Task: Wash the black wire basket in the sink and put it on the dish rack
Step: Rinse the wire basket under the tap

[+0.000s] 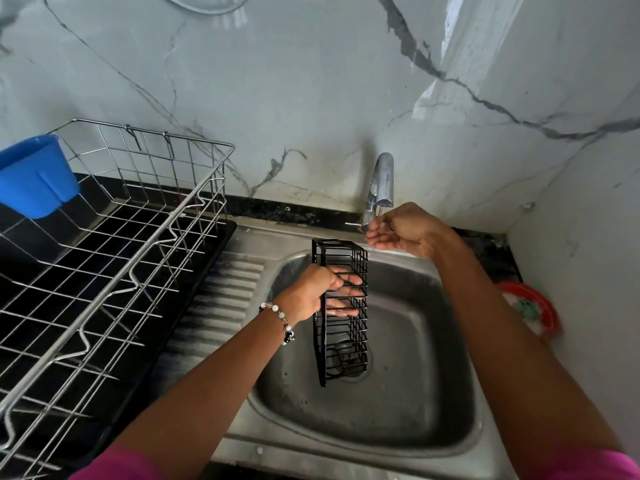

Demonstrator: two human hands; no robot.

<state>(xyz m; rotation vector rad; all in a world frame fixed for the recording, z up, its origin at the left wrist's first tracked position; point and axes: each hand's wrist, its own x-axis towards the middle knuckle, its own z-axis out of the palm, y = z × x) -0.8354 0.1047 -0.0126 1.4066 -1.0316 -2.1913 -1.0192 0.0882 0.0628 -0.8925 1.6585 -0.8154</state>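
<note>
Your left hand (313, 292) grips the black wire basket (341, 311), holding it upright over the sink (408, 386). Your right hand (403, 230) is under the tap (381, 183), fingers loosely curled and holding nothing. The dish rack (104, 258) stands on the desk left of the sink.

Both arms were bare from the hands to above the elbow, ending in bright pink sleeves (117, 465) at the near edge. The left wrist wore a beaded bracelet (281, 318) of clear, white, pale green and black beads. The hands were ungloved.
</note>
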